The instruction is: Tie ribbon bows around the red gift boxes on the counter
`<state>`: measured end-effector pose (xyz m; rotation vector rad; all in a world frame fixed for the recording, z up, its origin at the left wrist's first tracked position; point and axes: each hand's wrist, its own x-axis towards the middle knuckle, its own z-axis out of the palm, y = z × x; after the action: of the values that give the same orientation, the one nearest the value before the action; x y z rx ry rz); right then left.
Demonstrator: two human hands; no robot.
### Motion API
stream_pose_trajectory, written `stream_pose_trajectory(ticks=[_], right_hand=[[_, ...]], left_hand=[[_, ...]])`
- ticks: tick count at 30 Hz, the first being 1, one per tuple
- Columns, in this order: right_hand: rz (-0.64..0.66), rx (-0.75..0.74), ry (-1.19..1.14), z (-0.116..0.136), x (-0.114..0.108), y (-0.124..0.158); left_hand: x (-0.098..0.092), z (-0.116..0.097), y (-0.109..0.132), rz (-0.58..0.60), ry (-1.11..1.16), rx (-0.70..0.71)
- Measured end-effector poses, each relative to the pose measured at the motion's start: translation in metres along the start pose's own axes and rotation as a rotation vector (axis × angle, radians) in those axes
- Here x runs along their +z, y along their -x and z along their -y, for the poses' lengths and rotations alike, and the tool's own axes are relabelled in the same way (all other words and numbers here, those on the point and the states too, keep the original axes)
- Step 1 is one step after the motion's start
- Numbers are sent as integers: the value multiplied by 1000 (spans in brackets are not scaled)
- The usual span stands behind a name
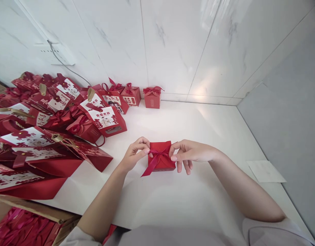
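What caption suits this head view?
Left hand and right hand pinch the ribbon on a red box on a white table; gift boxes piled left.

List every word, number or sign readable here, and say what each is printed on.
"囍", likely: red on the white label of the small box by the wall.
Red characters on the white panel of the handled box: too blurred.
Print on the piled bags: too blurred.
Gold mark on the lone box: too small.
No text on the front box, ribbon pinched by left hand and right hand.
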<state>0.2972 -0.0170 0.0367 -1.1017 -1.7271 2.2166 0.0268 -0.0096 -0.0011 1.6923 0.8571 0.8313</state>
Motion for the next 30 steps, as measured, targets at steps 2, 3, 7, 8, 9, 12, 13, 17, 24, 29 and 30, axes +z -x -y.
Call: stream_pose_trajectory(ticks=[2, 3, 7, 8, 9, 12, 13, 17, 24, 29, 30], right_hand=[[2, 7, 22, -1, 1, 0], [-1, 8, 21, -1, 1, -1], [-17, 9, 23, 0, 1, 0], [-15, 9, 38, 1, 2, 1], [-10, 11, 62, 2, 3, 2], [-6, 13, 171, 5, 6, 8], [-9, 9, 205, 5, 6, 10], [-12, -14, 248, 4, 3, 12], [-119, -47, 244, 2, -8, 6], [-153, -108, 260, -4, -9, -3], [-157, -123, 256, -5, -9, -4]], left_hand=[[1, -2, 0, -7, -21, -6], [2, -2, -1, -23, -30, -10], [4, -2, -1, -81, -68, -1], [4, -2, -1, -84, -80, 6], [4, -2, -1, -88, -90, 11], [4, -2, -1, -101, -83, 15], [4, -2, -1, -99, -63, 7], [3, -2, 0, -36, 121, -76], [-4, -4, 0, 50, 145, -132], [-2, -9, 1, 81, -45, -97], [-2, -9, 2, 90, -42, -85]])
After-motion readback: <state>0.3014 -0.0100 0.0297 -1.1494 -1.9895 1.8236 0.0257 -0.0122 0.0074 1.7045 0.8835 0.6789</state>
